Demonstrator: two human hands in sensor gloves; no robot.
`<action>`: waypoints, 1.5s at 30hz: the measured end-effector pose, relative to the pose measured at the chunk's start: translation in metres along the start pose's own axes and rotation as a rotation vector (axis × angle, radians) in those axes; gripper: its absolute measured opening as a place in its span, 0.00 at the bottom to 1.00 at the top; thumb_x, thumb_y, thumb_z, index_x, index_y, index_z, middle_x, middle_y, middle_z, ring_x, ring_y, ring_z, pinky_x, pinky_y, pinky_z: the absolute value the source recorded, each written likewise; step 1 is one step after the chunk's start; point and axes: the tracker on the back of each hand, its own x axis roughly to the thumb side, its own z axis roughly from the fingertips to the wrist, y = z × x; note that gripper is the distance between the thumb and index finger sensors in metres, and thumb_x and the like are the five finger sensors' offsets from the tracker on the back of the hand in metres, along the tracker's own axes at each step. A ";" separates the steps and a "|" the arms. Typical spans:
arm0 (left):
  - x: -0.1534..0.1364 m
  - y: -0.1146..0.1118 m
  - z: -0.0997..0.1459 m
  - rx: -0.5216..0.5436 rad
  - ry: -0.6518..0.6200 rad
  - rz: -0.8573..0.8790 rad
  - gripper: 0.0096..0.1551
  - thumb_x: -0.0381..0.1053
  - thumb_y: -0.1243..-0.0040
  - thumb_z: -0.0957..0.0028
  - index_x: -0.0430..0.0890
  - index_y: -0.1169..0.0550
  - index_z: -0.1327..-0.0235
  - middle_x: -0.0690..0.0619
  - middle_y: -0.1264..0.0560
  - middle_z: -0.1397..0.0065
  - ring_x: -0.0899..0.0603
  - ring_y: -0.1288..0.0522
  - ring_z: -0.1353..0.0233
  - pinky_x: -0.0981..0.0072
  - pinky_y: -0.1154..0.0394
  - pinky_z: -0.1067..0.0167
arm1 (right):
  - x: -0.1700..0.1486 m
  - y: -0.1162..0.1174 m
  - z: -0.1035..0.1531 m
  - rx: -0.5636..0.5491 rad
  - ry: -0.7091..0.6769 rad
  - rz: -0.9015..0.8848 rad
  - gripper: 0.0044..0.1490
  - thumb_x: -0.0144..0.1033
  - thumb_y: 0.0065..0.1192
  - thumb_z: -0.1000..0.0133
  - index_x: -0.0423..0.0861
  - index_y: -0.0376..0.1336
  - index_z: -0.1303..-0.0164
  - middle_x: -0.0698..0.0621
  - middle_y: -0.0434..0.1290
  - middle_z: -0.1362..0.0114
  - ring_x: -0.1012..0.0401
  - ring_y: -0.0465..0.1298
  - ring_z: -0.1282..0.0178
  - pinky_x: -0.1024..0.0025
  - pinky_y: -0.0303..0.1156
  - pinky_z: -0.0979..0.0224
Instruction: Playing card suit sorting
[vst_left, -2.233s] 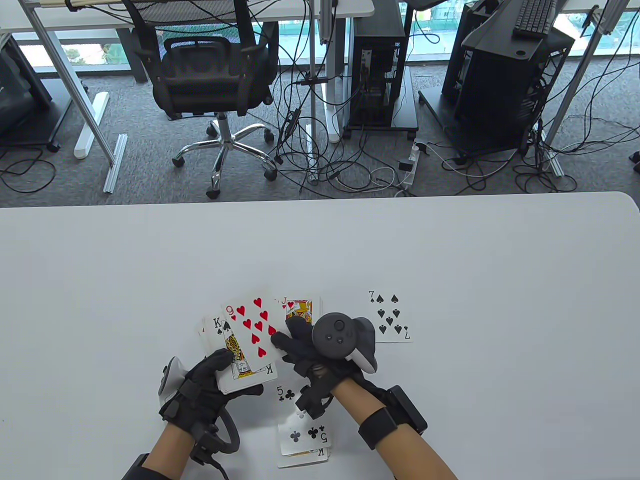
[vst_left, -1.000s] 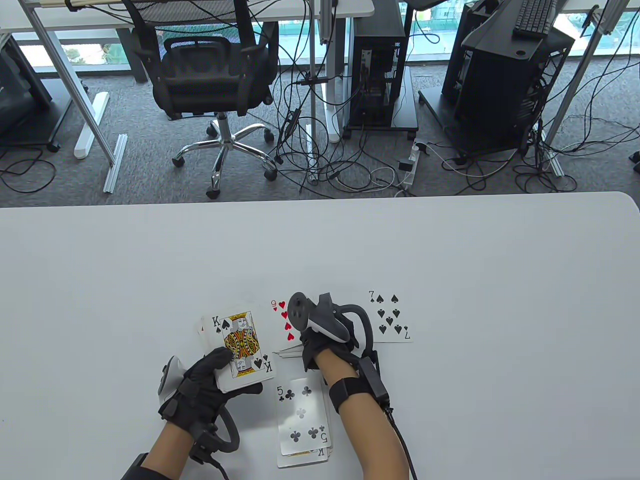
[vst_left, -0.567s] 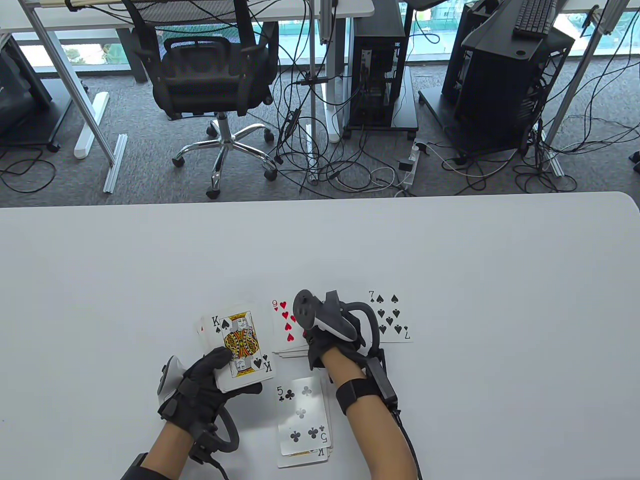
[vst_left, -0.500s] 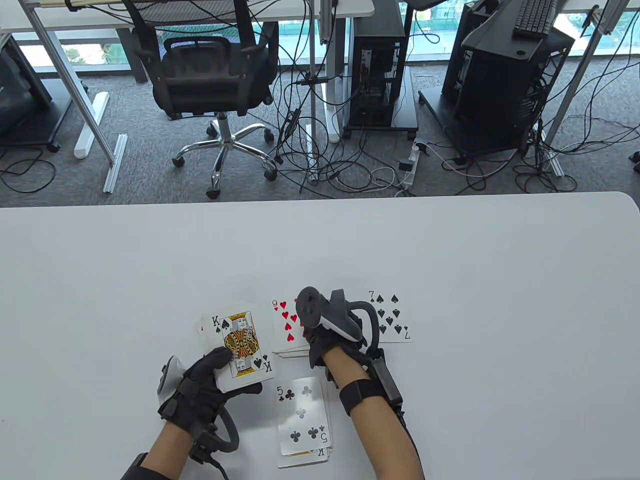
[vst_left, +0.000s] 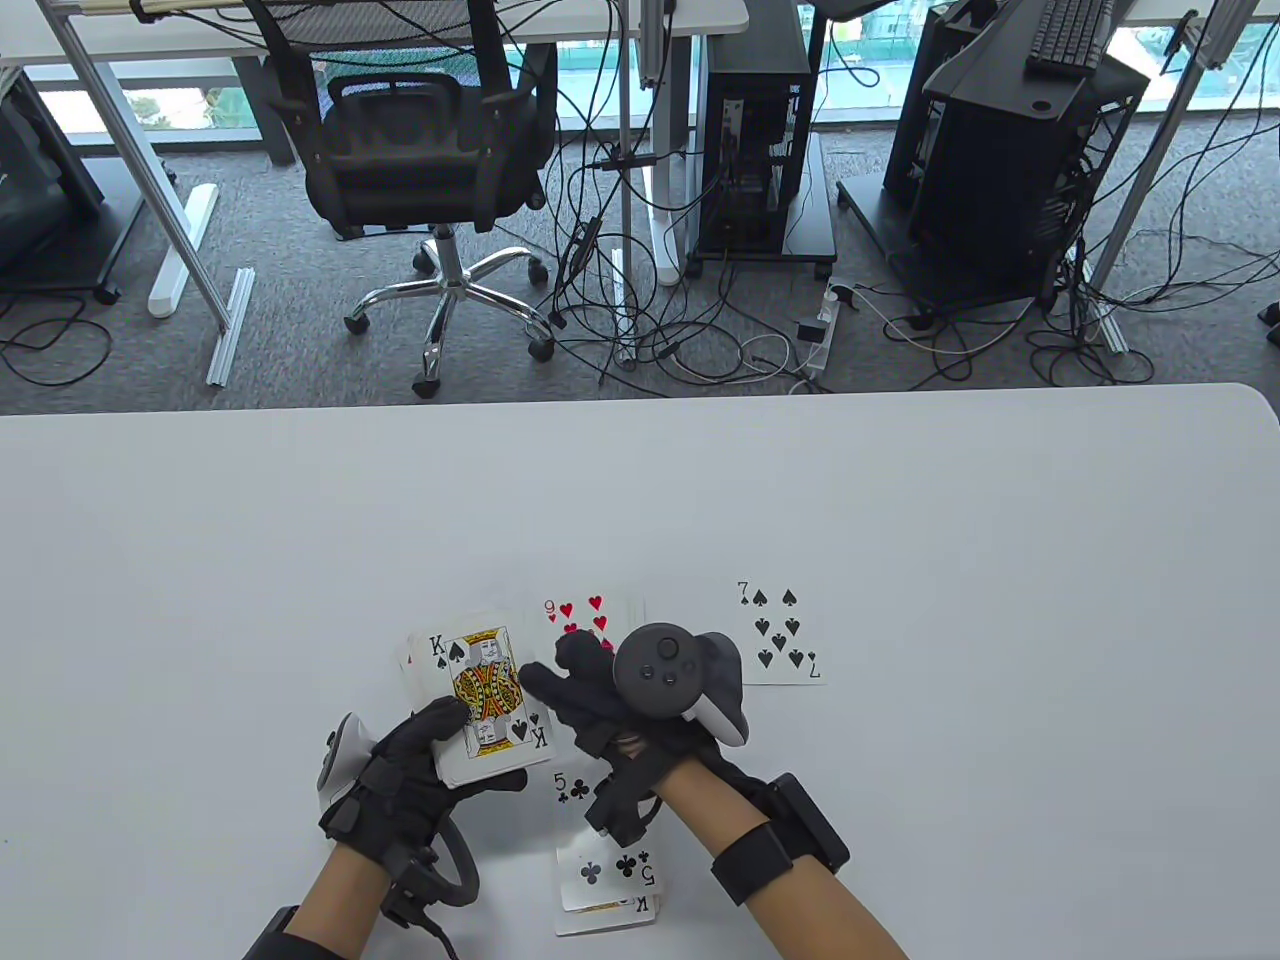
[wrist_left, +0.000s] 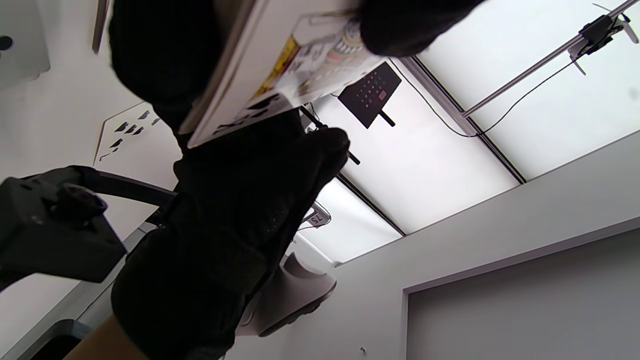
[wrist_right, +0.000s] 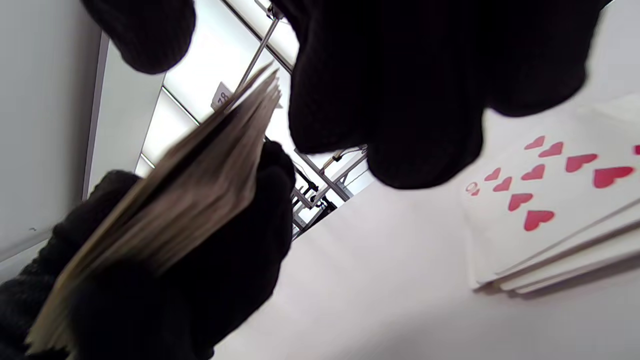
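My left hand (vst_left: 440, 745) grips a face-up deck (vst_left: 480, 700) whose top card is the king of spades. In the right wrist view the deck's edge (wrist_right: 200, 190) points up between the thumb and fingers (wrist_right: 390, 90) of my right hand, with a gap on both sides. My right hand (vst_left: 565, 690) reaches in from the right, its fingertips at the king's right edge, holding nothing. On the table lie a pile topped by the nine of hearts (vst_left: 585, 612), a seven of spades (vst_left: 780, 632), and a pile topped by the five of clubs (vst_left: 605, 872), partly under my right wrist.
The white table (vst_left: 900, 520) stretches bare beyond the cards to its far edge. Behind it are an office chair (vst_left: 430, 150), floor cables and computer towers (vst_left: 1010, 170). The seven of spades (wrist_left: 127, 135) also shows in the left wrist view beyond my right hand (wrist_left: 225, 225).
My right hand laid the nine of hearts on the pile beside the deck, let go, and swung back left to the king of spades. The left hand stayed put.
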 end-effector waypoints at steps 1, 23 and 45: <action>0.000 0.000 0.000 -0.001 0.000 -0.001 0.34 0.56 0.50 0.31 0.50 0.48 0.19 0.47 0.41 0.17 0.32 0.32 0.26 0.49 0.21 0.43 | 0.002 0.004 0.001 0.020 -0.008 0.016 0.52 0.54 0.54 0.40 0.16 0.55 0.36 0.39 0.77 0.54 0.42 0.79 0.58 0.40 0.73 0.46; 0.000 -0.007 -0.005 -0.091 -0.025 0.024 0.33 0.55 0.48 0.32 0.51 0.47 0.19 0.47 0.39 0.18 0.32 0.30 0.26 0.49 0.21 0.43 | -0.017 -0.043 0.025 -0.203 0.046 -0.152 0.23 0.29 0.57 0.42 0.24 0.67 0.51 0.48 0.80 0.67 0.51 0.82 0.68 0.49 0.78 0.52; -0.003 -0.006 -0.003 -0.058 0.001 0.021 0.34 0.55 0.48 0.32 0.50 0.47 0.19 0.47 0.40 0.18 0.32 0.31 0.26 0.49 0.21 0.43 | -0.154 -0.141 0.076 -0.347 0.563 0.149 0.24 0.30 0.58 0.42 0.24 0.68 0.50 0.46 0.80 0.66 0.49 0.82 0.68 0.47 0.77 0.51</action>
